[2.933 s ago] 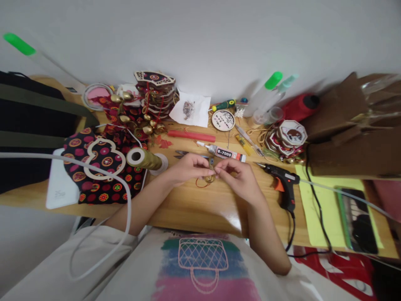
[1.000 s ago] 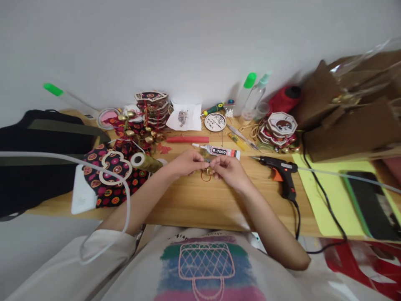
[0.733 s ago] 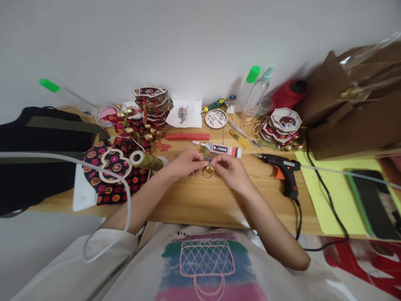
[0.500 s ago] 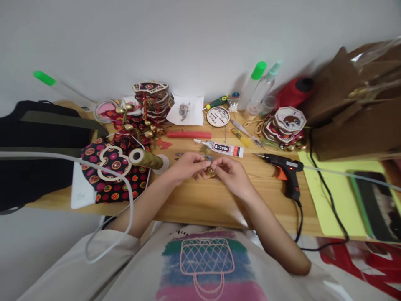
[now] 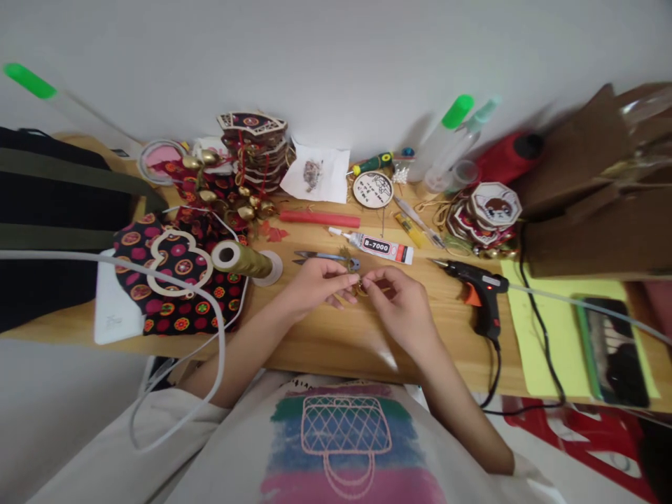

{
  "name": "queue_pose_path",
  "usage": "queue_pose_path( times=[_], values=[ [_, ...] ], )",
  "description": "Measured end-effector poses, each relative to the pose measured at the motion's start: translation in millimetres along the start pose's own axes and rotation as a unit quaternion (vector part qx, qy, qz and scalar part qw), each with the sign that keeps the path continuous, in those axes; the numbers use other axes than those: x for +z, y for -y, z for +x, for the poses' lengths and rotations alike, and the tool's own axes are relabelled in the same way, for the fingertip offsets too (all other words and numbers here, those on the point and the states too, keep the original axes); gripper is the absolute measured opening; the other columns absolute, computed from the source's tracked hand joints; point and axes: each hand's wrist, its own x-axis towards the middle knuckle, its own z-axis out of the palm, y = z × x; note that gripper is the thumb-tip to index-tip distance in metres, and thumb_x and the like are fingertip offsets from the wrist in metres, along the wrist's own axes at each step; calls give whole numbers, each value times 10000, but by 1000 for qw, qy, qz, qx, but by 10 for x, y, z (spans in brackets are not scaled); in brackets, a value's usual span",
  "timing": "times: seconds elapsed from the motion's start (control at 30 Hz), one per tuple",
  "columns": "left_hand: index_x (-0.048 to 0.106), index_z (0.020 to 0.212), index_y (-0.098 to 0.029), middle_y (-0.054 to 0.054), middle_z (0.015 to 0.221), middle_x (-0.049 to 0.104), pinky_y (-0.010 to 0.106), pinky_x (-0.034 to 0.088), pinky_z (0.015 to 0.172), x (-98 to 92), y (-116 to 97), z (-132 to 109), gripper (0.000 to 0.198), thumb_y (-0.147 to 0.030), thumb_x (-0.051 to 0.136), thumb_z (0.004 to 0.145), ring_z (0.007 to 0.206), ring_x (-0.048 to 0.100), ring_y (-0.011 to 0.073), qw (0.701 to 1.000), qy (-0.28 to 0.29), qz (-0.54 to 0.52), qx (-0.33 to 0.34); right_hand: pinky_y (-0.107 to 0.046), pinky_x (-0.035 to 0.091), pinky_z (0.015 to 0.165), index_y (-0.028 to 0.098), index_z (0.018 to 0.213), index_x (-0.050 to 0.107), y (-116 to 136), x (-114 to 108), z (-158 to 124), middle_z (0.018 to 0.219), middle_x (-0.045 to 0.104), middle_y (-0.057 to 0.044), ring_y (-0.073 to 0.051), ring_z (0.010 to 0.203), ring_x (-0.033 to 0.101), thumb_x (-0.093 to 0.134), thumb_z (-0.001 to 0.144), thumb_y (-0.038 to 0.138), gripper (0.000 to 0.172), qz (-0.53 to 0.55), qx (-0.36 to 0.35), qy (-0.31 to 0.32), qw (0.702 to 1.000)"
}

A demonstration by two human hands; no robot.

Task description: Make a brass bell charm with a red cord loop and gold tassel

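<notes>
My left hand (image 5: 321,285) and my right hand (image 5: 402,301) meet over the middle of the table, fingertips pinched close together. Between them is a small gold-coloured piece (image 5: 362,286), mostly hidden by the fingers; whether it is a bell or looped cord I cannot tell. Both hands are closed at the tips. Just beyond the left fingers lie scissors (image 5: 321,256), partly covered by that hand. A white B-7000 glue tube (image 5: 376,245) lies behind the hands. To the left stands a spool of olive-gold ribbon (image 5: 246,261), tilted against patterned fabric.
On the right lie a black glue gun (image 5: 480,287) with its cable, yellow paper (image 5: 530,329) and a phone (image 5: 614,350). Patterned fabric (image 5: 183,322) and gold bells (image 5: 246,211) are at left. Stacked octagonal ornaments (image 5: 493,203) stand near a brown paper bag (image 5: 582,182). A white cable (image 5: 220,336) loops over my left arm.
The view has shifted slightly. My fingertips remain together around the small gold-coloured piece, with the right hand drawn a little apart from the left. More of the scissors now shows.
</notes>
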Motion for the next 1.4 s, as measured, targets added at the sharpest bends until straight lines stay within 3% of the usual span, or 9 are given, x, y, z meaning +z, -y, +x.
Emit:
queue_pose_path(
  times=[0.43, 1.03, 1.4],
  values=[
    [620, 671, -106, 5, 559, 645, 185, 512, 494, -90, 41, -2, 231, -283, 767, 691, 546, 649, 107, 998, 36, -53, -7, -272, 467, 603, 181, 804, 608, 121, 32, -50, 791, 673, -54, -168, 680, 618, 495, 843, 195, 120, -155, -62, -24, 986],
    [628, 677, -106, 3, 551, 663, 162, 511, 489, -66, 22, -9, 170, -203, 768, 676, 540, 655, 100, 999, 19, -38, 10, -265, 459, 611, 196, 808, 605, 151, 40, -46, 812, 676, -49, -165, 693, 618, 496, 844, 176, 116, -182, -77, -26, 980],
    [627, 694, -105, 3, 588, 645, 204, 519, 507, -74, 11, -32, 138, -205, 722, 706, 569, 635, 108, 997, 53, -57, 12, -268, 489, 617, 190, 823, 600, 147, 17, -74, 845, 680, -59, -170, 724, 634, 496, 867, 202, 114, -164, -91, -46, 981]
  ],
)
